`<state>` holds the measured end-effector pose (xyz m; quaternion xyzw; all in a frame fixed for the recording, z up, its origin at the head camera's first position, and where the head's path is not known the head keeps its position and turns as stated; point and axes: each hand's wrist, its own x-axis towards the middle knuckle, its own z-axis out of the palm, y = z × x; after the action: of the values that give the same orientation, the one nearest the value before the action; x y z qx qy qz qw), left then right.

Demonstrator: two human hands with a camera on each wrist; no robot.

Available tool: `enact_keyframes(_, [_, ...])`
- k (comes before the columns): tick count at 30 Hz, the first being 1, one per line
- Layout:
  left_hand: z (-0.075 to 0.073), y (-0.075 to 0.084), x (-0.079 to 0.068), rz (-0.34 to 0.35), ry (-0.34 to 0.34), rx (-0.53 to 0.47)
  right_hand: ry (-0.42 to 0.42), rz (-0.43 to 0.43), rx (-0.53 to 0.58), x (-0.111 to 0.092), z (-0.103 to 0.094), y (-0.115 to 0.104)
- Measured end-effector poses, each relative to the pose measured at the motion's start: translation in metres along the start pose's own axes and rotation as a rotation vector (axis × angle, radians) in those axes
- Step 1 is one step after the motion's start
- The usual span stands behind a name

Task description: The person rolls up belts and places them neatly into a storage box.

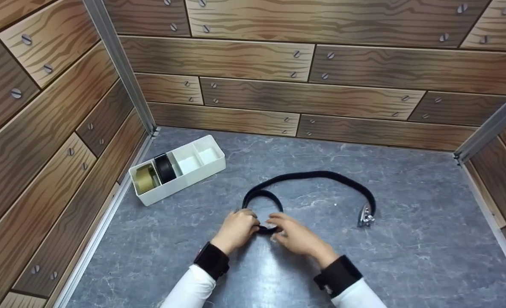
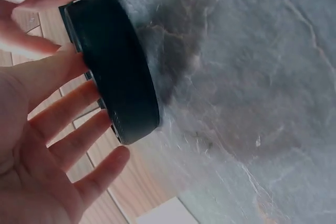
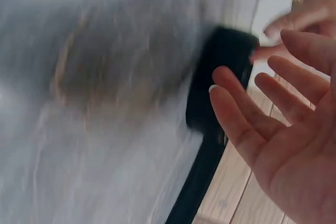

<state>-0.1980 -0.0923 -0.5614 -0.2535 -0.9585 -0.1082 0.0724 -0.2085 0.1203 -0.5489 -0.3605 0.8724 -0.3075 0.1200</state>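
A black belt lies on the grey marbled table, its near end coiled into a round loop standing on edge. From the loop it arcs away to a silver buckle at the right. My left hand grips the near left side of the loop, and in the left wrist view the thumb and fingertips meet the edge of the coiled belt. Beside the loop's right side is my right hand, fingers spread and loosely bent. The right wrist view shows its fingertips overlapping the coil.
A white divided box stands at the back left. Inside it are an olive-coloured rolled strap and a black rolled one in neighbouring compartments; two others show bare floors. Wood-patterned panels wall the table at the back and both sides.
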Motion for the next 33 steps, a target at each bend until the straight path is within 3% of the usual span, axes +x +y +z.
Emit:
enact_keyframes(3, [0.002,0.0,0.003,0.01,-0.002,0.013,0.068,0.044,0.043,-0.005,-0.009,0.01])
enact_keyframes(7, [0.004,-0.002,0.01,0.004,-0.011,0.018,0.113,0.08,0.021,-0.007,-0.012,0.023])
enact_keyframes(13, [0.005,-0.003,0.019,-0.013,-0.06,-0.011,0.065,0.114,-0.086,-0.008,-0.003,0.025])
enact_keyframes(16, [0.005,-0.004,0.022,-0.019,-0.085,-0.026,0.075,0.149,-0.128,-0.006,-0.001,0.022])
enact_keyframes(20, [0.004,-0.005,0.025,-0.016,-0.106,-0.033,0.089,0.134,-0.156,-0.006,0.0,0.017])
enact_keyframes(27, [0.0,-0.008,0.027,0.036,-0.139,-0.051,0.045,0.126,-0.184,-0.011,0.004,0.01])
enact_keyframes(33, [-0.001,-0.01,0.027,0.078,-0.159,-0.144,0.032,0.127,-0.188,-0.013,0.003,0.008])
